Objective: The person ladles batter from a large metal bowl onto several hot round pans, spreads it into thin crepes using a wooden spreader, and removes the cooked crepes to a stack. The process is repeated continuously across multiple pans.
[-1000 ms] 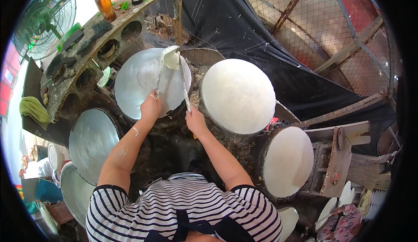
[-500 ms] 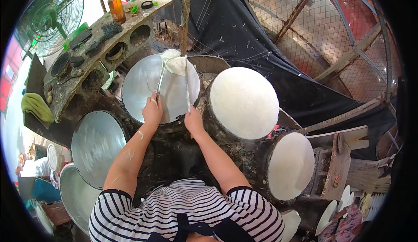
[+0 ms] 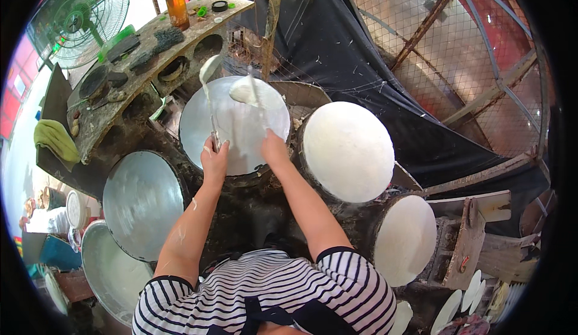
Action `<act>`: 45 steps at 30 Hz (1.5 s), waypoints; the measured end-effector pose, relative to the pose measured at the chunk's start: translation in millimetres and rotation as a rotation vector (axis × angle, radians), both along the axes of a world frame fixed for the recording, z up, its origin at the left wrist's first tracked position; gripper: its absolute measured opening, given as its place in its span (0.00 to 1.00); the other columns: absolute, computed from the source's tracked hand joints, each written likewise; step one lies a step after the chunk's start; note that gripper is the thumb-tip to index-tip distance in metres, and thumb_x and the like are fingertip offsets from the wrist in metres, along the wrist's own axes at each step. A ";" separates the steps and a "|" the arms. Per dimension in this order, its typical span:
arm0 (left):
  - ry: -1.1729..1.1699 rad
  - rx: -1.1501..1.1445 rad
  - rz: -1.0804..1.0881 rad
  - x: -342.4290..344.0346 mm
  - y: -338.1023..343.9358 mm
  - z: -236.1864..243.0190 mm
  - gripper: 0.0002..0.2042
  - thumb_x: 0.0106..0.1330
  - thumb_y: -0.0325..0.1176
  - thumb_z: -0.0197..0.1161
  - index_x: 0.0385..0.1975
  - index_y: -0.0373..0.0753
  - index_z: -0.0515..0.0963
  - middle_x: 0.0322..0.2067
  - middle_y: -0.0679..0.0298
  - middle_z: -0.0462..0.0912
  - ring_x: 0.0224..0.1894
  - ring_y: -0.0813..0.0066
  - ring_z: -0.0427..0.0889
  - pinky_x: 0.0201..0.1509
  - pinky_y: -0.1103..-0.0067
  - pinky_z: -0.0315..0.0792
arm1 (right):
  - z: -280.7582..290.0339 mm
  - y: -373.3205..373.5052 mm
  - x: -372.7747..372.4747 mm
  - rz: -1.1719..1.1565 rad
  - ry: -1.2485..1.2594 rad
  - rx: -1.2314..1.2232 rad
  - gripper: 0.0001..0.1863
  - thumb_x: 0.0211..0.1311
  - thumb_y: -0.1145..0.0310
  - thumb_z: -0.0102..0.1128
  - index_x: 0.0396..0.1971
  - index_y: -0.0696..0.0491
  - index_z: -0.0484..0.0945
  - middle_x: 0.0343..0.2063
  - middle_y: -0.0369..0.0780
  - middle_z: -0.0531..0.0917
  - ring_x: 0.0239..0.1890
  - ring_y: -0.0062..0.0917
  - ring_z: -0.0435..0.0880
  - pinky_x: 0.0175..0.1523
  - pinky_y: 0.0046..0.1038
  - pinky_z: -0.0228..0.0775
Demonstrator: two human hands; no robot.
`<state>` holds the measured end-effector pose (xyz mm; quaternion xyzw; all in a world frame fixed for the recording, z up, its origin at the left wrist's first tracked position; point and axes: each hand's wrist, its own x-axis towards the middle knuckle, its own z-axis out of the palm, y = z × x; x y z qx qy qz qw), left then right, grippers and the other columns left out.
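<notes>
My left hand (image 3: 214,159) is closed around the handle of a long ladle (image 3: 210,68), whose whitened bowl is raised over the far left rim of the center pan (image 3: 198,124). My right hand (image 3: 274,147) grips a thin, batter-coated stick (image 3: 259,107), blurred by motion, above that same round metal pan. A small white pool of batter (image 3: 242,91) lies near the pan's far side, touching or just behind the stick; I cannot tell which. The rest of the pan's surface is bare grey metal. White smears streak my left forearm.
Right of center sit two pans covered in white sheets, a large one (image 3: 349,152) and a nearer one (image 3: 404,241). A bare pan (image 3: 143,205) and a basin of pale liquid (image 3: 114,275) are at left. Behind stands a sooty ledge (image 3: 235,5) with an amber bottle (image 3: 177,8).
The ladle has lifted off the batter toward the far left. The stick's tip has tilted left and now blurs. My view has shifted slightly.
</notes>
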<state>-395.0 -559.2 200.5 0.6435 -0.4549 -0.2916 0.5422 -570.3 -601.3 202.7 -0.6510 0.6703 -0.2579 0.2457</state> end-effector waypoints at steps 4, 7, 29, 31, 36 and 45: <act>0.440 0.118 -0.004 -13.6 27.7 52.4 0.10 0.63 0.31 0.56 0.41 0.35 0.70 0.13 0.71 0.66 0.09 0.84 0.62 0.10 0.84 0.56 | -5.4 -3.1 -17.5 -0.073 0.011 0.082 0.21 0.53 0.70 0.49 0.48 0.59 0.70 0.32 0.54 0.80 0.38 0.50 0.79 0.44 0.44 0.70; 0.507 0.104 -0.014 -12.5 37.0 55.1 0.09 0.64 0.31 0.55 0.42 0.37 0.70 0.14 0.71 0.66 0.10 0.84 0.64 0.11 0.85 0.59 | -31.2 -19.1 -1.4 0.005 -0.008 0.051 0.21 0.54 0.69 0.46 0.49 0.55 0.71 0.34 0.54 0.80 0.39 0.49 0.78 0.45 0.45 0.69; 0.664 0.095 -0.037 25.1 70.7 53.9 0.05 0.66 0.33 0.53 0.32 0.39 0.69 0.19 0.71 0.67 0.12 0.84 0.65 0.09 0.85 0.61 | -15.6 1.9 32.9 0.113 0.067 0.116 0.20 0.56 0.67 0.45 0.50 0.52 0.71 0.33 0.53 0.80 0.38 0.49 0.78 0.44 0.45 0.69; 0.669 0.072 -0.045 28.9 70.2 52.6 0.05 0.66 0.33 0.53 0.32 0.39 0.69 0.19 0.71 0.67 0.12 0.84 0.65 0.09 0.85 0.61 | -28.4 0.6 40.3 0.166 0.016 0.058 0.19 0.57 0.67 0.44 0.49 0.53 0.71 0.34 0.53 0.80 0.38 0.49 0.78 0.43 0.46 0.69; 0.661 0.110 0.061 32.3 84.0 64.7 0.06 0.64 0.32 0.55 0.29 0.38 0.68 0.17 0.70 0.66 0.11 0.83 0.65 0.08 0.84 0.60 | -2.4 -51.1 7.4 0.086 0.102 0.065 0.15 0.58 0.68 0.42 0.42 0.55 0.74 0.34 0.53 0.80 0.40 0.48 0.78 0.45 0.45 0.68; 0.675 0.097 0.187 25.1 88.1 65.4 0.07 0.64 0.33 0.56 0.29 0.38 0.69 0.18 0.70 0.67 0.11 0.84 0.66 0.09 0.84 0.61 | -25.2 -38.5 -1.9 0.444 0.083 0.102 0.16 0.59 0.67 0.43 0.45 0.52 0.73 0.36 0.51 0.79 0.42 0.47 0.77 0.47 0.43 0.68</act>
